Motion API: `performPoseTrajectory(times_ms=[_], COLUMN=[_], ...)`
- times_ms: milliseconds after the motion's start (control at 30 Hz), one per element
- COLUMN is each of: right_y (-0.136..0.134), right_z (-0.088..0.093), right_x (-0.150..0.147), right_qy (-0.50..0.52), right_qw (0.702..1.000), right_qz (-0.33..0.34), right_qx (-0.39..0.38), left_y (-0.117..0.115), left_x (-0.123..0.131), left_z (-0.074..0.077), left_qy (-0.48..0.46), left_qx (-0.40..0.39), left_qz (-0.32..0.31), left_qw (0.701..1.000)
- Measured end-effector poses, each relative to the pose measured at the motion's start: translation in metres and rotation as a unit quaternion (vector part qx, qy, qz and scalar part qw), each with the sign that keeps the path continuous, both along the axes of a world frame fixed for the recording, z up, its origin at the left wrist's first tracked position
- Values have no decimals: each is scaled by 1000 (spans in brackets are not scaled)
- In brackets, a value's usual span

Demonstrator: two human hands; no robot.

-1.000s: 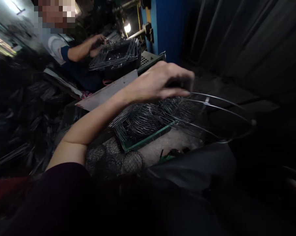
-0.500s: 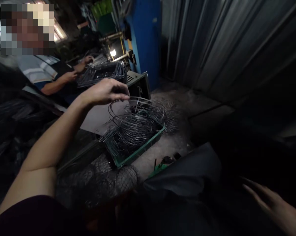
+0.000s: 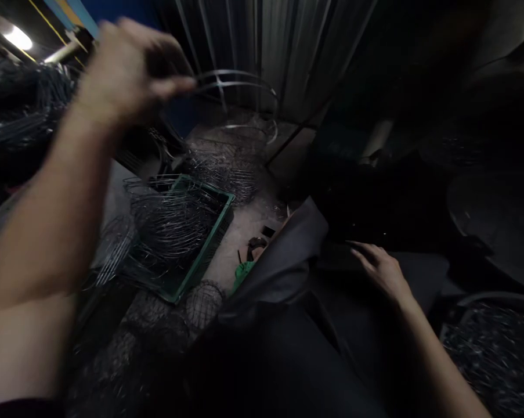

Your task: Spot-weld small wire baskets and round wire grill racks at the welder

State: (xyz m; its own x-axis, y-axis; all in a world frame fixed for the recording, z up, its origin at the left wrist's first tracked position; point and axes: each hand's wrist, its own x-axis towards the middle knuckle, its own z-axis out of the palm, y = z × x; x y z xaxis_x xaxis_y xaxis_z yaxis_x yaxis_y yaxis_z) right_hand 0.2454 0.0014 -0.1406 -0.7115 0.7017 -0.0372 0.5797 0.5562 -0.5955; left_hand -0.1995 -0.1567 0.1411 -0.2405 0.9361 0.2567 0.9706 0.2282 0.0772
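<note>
My left hand, blurred and raised at the upper left, pinches a round metal wire frame made of thin hoops and a short cross strip. Below it, a heap of similar wire hoops fills a green plastic crate. At the right, my right hand hovers over or rests on a dark surface; which one is unclear. Its fingers are stretched out and nothing shows in them. Dark cloth covers the area between my hands.
Wire mesh pieces lie in front of the crate, and more wirework sits on the floor behind it. A tub of small metal pieces stands at the lower right. Corrugated sheeting closes off the back. A lamp glows at upper left.
The view has swung right, and the co-worker has left it. My left hand has lifted the wire frame away from the heap. My right hand now appears further into view.
</note>
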Motion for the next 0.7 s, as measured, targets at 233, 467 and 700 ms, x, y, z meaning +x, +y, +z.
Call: performPoseTrajectory(times_ms=[233,467,700], right_y=[-16,-38,-41], right_z=[15,-10,-29], right_x=[-30,-89,-106], right_qy=[84,34,32], right_qw=[996,999,997], right_qz=[-18,7,-41], right_qx=[39,7,-57], left_y=[102,167,258], left_x=[15,29,10], left_z=[-213,-386,-453], left_qy=[-189,-222,-249], left_qx=[-124,-198,-158], left_qz=[67,98,154], left_qw=[972,950,943])
